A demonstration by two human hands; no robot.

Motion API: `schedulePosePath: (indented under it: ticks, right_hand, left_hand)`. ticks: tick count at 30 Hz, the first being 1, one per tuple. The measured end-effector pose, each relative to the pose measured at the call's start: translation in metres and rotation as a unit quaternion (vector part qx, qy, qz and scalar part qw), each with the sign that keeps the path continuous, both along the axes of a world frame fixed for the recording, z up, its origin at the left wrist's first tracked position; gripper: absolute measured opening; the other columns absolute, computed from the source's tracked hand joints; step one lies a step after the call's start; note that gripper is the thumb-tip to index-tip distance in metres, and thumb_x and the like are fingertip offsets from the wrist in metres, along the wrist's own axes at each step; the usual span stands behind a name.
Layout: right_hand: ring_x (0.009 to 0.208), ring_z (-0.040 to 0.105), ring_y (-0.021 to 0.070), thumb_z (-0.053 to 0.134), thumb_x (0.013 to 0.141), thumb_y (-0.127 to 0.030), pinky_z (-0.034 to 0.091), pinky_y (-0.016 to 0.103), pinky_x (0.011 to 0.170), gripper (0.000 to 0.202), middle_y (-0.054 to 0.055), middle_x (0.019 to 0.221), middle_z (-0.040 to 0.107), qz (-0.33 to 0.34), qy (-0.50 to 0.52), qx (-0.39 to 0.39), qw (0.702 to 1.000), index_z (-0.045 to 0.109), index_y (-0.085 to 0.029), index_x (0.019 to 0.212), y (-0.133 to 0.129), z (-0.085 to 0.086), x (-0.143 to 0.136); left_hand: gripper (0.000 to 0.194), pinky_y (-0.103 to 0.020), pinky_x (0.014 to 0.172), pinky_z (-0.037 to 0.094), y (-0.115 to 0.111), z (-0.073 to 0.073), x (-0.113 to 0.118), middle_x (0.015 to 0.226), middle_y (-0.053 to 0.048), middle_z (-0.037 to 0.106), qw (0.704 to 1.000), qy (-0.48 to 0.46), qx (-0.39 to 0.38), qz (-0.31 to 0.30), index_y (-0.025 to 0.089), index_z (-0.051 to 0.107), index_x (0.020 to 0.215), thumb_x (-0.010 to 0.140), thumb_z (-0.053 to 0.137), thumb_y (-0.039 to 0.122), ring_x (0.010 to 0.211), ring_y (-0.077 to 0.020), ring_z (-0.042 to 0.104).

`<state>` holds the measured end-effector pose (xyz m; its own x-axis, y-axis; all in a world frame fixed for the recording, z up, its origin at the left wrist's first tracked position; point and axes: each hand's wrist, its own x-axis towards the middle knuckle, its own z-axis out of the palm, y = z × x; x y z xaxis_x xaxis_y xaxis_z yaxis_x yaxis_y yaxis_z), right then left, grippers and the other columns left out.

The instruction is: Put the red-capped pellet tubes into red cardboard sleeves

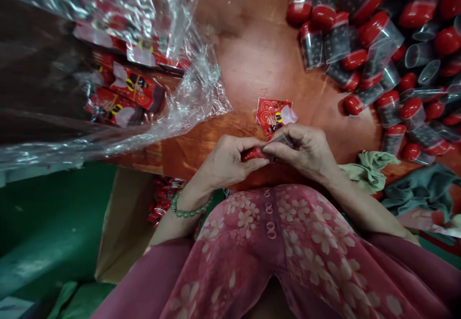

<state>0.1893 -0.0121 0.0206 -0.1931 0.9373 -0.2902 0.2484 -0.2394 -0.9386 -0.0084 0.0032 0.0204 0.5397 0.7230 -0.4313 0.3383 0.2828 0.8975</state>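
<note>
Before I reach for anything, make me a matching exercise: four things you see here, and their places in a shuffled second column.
Things
1. small red item
2. green bead bracelet
3. clear plastic bag
4. red-capped containers

Places
A. around the left wrist
B. heaped on the right side of the table
C. in the fingers of the left hand
D. spread over the left side of the table

Right pairs: 1-C, 2-A, 3-D, 4-B
</note>
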Motion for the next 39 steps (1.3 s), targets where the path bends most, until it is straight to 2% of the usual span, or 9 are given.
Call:
schedulePosePath:
  ticks: [6,11,15,20,25,27,31,35,39]
  right_hand:
    - [0.053,0.044,0.0065,0.075,0.081,-0.038,0.032,0.021,0.05,0.025,-0.003,0.061,0.06,-0.013,0.048,-0.007,0.999,0.072,-0.014,0.077,-0.001,-0.005,0.006]
    - [0.053,0.045,0.0067,0.075,0.081,-0.038,0.033,0.022,0.051,0.026,-0.003,0.059,0.06,-0.008,0.043,0.023,0.999,0.071,-0.014,0.072,-0.002,-0.004,0.003]
    - [0.051,0.044,0.0066,0.073,0.082,-0.04,0.032,0.022,0.049,0.027,-0.003,0.059,0.06,-0.052,0.038,0.013,0.998,0.07,-0.014,0.072,-0.005,-0.005,0.001]
    - [0.052,0.047,0.0069,0.072,0.084,-0.042,0.034,0.022,0.05,0.03,-0.002,0.06,0.062,0.027,0.051,-0.022,0.998,0.072,-0.014,0.074,-0.003,-0.007,0.005]
    - [0.057,0.052,0.0083,0.07,0.086,-0.039,0.039,0.022,0.054,0.027,-0.001,0.066,0.065,-0.002,0.049,0.011,0.999,0.072,-0.014,0.076,0.001,-0.003,0.006]
    - [0.063,0.058,0.0097,0.065,0.091,-0.036,0.043,0.022,0.059,0.024,0.0,0.074,0.07,0.031,0.043,0.022,0.998,0.073,-0.014,0.085,0.002,0.002,0.01]
    - [0.075,0.064,0.0115,0.055,0.098,-0.029,0.048,0.024,0.071,0.024,0.003,0.089,0.074,0.122,-0.005,0.04,0.992,0.073,-0.014,0.102,0.002,0.009,0.019]
    - [0.079,0.066,0.0138,0.057,0.096,-0.027,0.049,0.026,0.075,0.022,0.005,0.091,0.075,0.15,-0.03,0.054,0.987,0.073,-0.013,0.099,0.001,0.008,0.02]
    - [0.071,0.066,0.0115,0.059,0.095,-0.032,0.051,0.024,0.066,0.023,0.003,0.085,0.074,0.079,0.042,-0.014,0.996,0.073,-0.014,0.102,-0.002,0.004,0.019]
  left_hand:
    - [0.045,-0.031,0.08,0.055,0.007,0.0,0.003,0.099,-0.007,0.078,0.997,-0.046,-0.055,0.011,0.017,0.076,0.111,0.071,0.082,0.037,0.086,-0.0209,0.07]
    - [0.031,-0.024,0.06,0.045,0.011,0.006,0.0,0.074,-0.003,0.073,0.999,0.015,-0.01,-0.038,0.014,0.079,0.094,0.083,0.069,0.042,0.062,-0.0137,0.06]
    - [0.029,-0.023,0.06,0.04,0.009,0.012,0.007,0.072,-0.001,0.069,0.997,0.055,0.04,-0.019,0.014,0.079,0.097,0.084,0.068,0.038,0.062,-0.0117,0.054]
    - [0.03,-0.021,0.052,0.032,0.011,0.014,0.008,0.059,0.003,0.057,0.996,0.048,0.036,-0.073,0.014,0.077,0.09,0.083,0.07,0.042,0.054,-0.0086,0.043]
    - [0.034,-0.022,0.051,0.03,0.014,0.01,-0.006,0.06,0.003,0.052,0.994,0.069,0.022,-0.086,0.013,0.072,0.08,0.086,0.066,0.046,0.054,-0.0081,0.039]
    - [0.035,-0.023,0.052,0.03,0.015,0.009,-0.008,0.059,0.004,0.049,0.993,0.076,0.026,-0.084,0.013,0.07,0.075,0.086,0.064,0.045,0.054,-0.008,0.037]
    - [0.032,-0.023,0.053,0.032,0.015,0.006,-0.001,0.06,0.004,0.052,0.992,0.067,0.039,-0.1,0.013,0.072,0.08,0.087,0.064,0.043,0.054,-0.0083,0.041]
    - [0.022,-0.022,0.058,0.04,0.015,0.006,0.008,0.064,0.003,0.063,0.985,0.061,0.078,-0.138,0.015,0.076,0.09,0.087,0.066,0.035,0.057,-0.01,0.053]
    - [0.042,-0.03,0.085,0.054,0.019,0.012,-0.005,0.101,-0.006,0.078,0.999,0.001,0.038,-0.005,0.019,0.073,0.111,0.077,0.079,0.041,0.09,-0.02,0.071]
